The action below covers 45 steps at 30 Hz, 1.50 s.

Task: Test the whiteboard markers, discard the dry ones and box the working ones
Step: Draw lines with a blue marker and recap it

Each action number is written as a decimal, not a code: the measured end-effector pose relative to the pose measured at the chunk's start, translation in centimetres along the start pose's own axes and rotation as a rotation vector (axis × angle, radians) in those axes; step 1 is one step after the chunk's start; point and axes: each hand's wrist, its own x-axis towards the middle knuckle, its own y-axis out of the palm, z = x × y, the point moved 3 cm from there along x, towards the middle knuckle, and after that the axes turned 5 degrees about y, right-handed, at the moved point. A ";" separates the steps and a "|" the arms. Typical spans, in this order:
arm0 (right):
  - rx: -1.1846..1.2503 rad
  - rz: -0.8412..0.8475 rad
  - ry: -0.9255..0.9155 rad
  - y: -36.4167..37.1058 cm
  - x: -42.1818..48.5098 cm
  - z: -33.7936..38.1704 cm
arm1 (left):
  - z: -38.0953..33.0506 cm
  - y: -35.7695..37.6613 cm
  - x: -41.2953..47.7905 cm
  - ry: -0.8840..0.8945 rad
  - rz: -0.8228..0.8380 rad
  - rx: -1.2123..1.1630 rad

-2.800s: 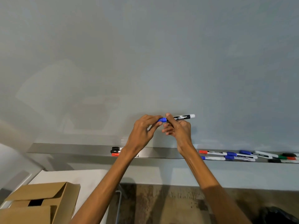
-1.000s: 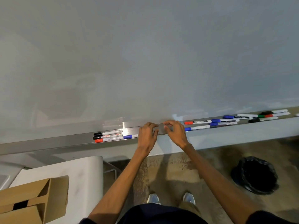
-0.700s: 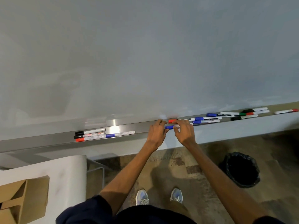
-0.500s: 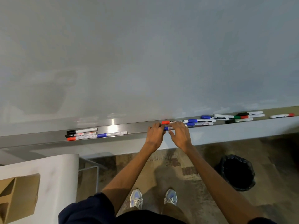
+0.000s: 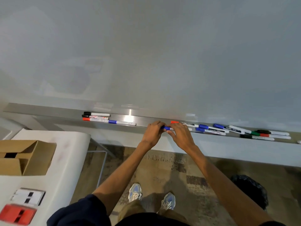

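Left hand (image 5: 154,133): fingers curled round the cap end of the blue-capped marker (image 5: 165,127), at the front lip of the marker tray (image 5: 48,111), about mid-tray.
Right hand (image 5: 181,136): fingertips meet the left hand's; fingers and thumb pinch the same marker's barrel, which is mostly hidden under them.
Blue-capped marker: lies lengthwise along the tray. Only a short blue stretch and a sliver of white show between the hands. Resting on the tray or lifted clear, cannot tell.
Right cluster of markers (image 5: 210,130): loose on the tray just right of the hands. A red cap is nearest, at the tray's back, then several blue caps, then green, black and red caps bunched toward the tray's right end.
Left group of markers (image 5: 96,117): on the tray well left of the hands. Two black caps sit at the back, a red cap in front, and a blue cap end-on beside it.
Whiteboard (image 5: 146,54): rises from the tray's back edge, its surface unmarked.
Cardboard box (image 5: 32,160): flaps open, on the white table (image 5: 70,160) below the tray's left end.
Black bin (image 5: 250,191): on the floor below the tray's right part.
Pale trainers (image 5: 135,191): on patterned floor below mid-tray.
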 end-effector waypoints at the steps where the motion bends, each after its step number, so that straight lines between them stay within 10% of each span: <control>1: -0.005 0.018 -0.028 -0.4 0.0 0.3 | 0.0 -0.5 -0.2 0.000 0.008 -0.035; 19: -0.260 -0.126 -0.219 -6.2 -1.8 -0.9 | -4.6 -4.6 -0.4 0.177 0.109 0.244; 29: 0.074 -0.438 -0.167 -12.4 0.3 2.7 | -6.5 -11.3 0.4 0.020 -0.237 0.019; 45: 0.408 -0.678 -0.455 -25.4 3.8 16.5 | -14.6 -24.7 3.9 0.376 -0.879 -0.209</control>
